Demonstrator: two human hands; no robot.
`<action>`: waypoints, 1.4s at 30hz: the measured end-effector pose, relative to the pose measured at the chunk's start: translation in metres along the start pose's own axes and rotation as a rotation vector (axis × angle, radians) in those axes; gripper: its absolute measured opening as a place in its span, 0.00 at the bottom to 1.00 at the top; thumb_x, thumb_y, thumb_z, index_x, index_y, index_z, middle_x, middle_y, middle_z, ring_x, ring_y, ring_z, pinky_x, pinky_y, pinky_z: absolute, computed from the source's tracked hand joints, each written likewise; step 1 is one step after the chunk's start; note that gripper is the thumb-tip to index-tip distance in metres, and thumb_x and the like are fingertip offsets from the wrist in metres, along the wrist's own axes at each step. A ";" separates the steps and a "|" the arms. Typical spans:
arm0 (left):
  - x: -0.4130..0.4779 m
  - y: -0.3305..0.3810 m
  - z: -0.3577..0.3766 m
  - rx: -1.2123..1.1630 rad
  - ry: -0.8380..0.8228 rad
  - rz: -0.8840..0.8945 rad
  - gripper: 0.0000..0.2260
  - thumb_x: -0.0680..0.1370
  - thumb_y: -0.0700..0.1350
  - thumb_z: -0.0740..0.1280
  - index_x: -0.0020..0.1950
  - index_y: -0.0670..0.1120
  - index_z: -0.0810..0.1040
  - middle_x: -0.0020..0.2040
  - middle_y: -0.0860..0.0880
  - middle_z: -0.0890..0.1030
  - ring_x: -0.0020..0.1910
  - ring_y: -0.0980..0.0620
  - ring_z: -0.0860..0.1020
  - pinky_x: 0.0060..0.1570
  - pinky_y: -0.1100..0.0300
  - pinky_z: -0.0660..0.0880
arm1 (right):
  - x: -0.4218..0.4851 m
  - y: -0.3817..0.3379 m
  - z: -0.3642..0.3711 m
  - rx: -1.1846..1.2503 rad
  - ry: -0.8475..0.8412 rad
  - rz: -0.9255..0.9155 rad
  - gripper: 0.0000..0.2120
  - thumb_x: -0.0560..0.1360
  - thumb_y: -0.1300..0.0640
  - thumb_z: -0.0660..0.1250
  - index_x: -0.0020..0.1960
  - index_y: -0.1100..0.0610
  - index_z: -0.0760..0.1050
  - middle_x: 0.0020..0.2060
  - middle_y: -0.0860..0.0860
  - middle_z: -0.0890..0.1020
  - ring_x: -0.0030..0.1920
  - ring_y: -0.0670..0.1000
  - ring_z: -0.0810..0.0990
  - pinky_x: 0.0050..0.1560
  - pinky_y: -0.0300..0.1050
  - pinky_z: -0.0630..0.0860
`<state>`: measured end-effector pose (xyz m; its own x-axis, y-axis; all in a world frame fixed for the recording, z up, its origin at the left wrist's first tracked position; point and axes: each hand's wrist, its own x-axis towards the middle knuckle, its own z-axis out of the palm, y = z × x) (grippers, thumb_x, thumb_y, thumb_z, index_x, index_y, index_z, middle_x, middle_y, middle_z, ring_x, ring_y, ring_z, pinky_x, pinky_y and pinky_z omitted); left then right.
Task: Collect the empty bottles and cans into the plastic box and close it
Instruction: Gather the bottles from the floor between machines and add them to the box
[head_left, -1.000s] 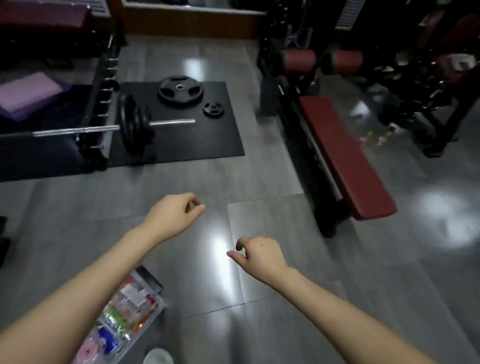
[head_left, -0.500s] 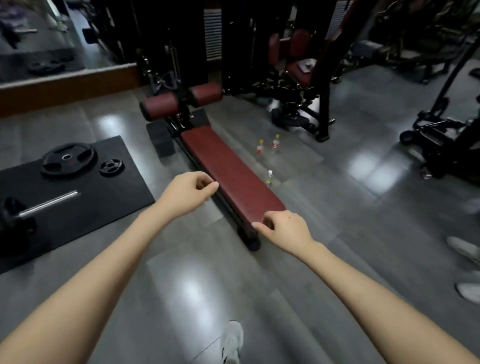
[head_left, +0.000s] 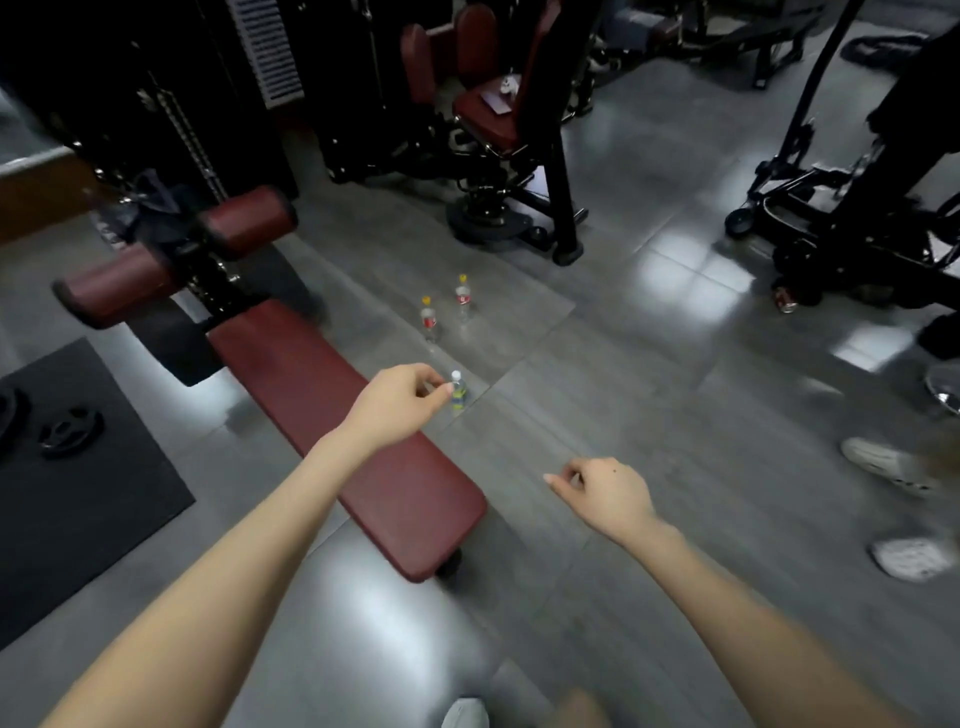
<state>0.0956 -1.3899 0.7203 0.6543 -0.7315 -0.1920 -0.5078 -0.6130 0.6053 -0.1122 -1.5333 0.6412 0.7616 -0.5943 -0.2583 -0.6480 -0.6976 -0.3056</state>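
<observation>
Nearest the camera, left hand (head_left: 400, 400) and right hand (head_left: 605, 493) hang loosely curled, holding nothing. Beside the bench (head_left: 332, 415), a white-capped bottle (head_left: 457, 391), then a red-labelled bottle (head_left: 428, 318) and its twin (head_left: 462, 297) stand on the floor; best crouch and grip each around its body. Labels unreadable; plastic box out of view.

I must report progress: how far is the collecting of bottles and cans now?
What is already boxed cannot be told: the plastic box is out of view. The left hand and right hand hold nothing. Left: the white-capped bottle, two yellow-capped bottles and a red can on the floor, then closing the box.
</observation>
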 end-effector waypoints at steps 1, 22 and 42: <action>0.025 0.005 0.008 0.007 -0.018 -0.009 0.10 0.76 0.51 0.64 0.46 0.47 0.80 0.38 0.47 0.81 0.39 0.47 0.80 0.48 0.53 0.76 | 0.020 0.014 -0.005 -0.005 -0.015 0.022 0.19 0.75 0.39 0.58 0.49 0.53 0.78 0.49 0.53 0.83 0.54 0.56 0.79 0.48 0.44 0.73; 0.421 -0.038 0.120 -0.450 0.161 -0.702 0.11 0.77 0.51 0.64 0.51 0.44 0.77 0.38 0.44 0.78 0.35 0.47 0.78 0.28 0.58 0.77 | 0.535 0.136 -0.058 -0.173 -0.407 -0.191 0.18 0.77 0.45 0.60 0.52 0.59 0.76 0.52 0.57 0.81 0.55 0.57 0.78 0.50 0.45 0.71; 0.650 -0.215 0.238 -0.665 0.428 -1.352 0.16 0.77 0.52 0.62 0.56 0.42 0.77 0.53 0.42 0.81 0.51 0.41 0.79 0.53 0.54 0.77 | 0.929 0.008 0.093 -0.264 -0.516 -0.541 0.22 0.75 0.45 0.62 0.64 0.57 0.69 0.61 0.57 0.76 0.62 0.59 0.74 0.57 0.48 0.71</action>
<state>0.4970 -1.8046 0.2813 0.5657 0.4385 -0.6983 0.8189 -0.3980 0.4134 0.5900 -2.0536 0.3131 0.8337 0.0699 -0.5478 -0.1173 -0.9469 -0.2994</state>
